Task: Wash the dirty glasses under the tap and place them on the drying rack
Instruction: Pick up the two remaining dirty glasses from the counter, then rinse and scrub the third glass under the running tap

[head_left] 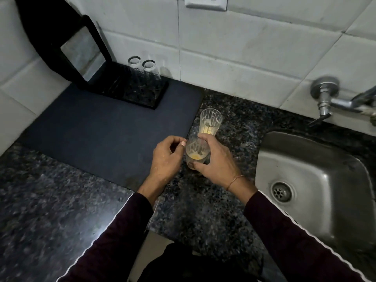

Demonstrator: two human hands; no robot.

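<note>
Dark granite counter [61, 210] carries everything, with white tiles behind. On it the right hand [215, 163] wraps the near glass [197, 152], fingers over the far side of the rim and thumb on the near wall; the glass stands upright, long axis vertical, orange dregs in its bottom. I cannot tell whether it has left the counter. Just to its left the left hand [165, 157] hangs loosely curled and holds nothing, its fingertips close to the rim. Touching or just behind the gripped glass stands a 2nd dirty glass [210, 122]. From the grip, the sink [305, 169] lies to the right and the tap [335, 98] beyond it, so the right hand is the nearer carrier. Far left on a dark mat [101, 129], the rack [130, 88] holds 2 inverted glasses [141, 67].
</note>
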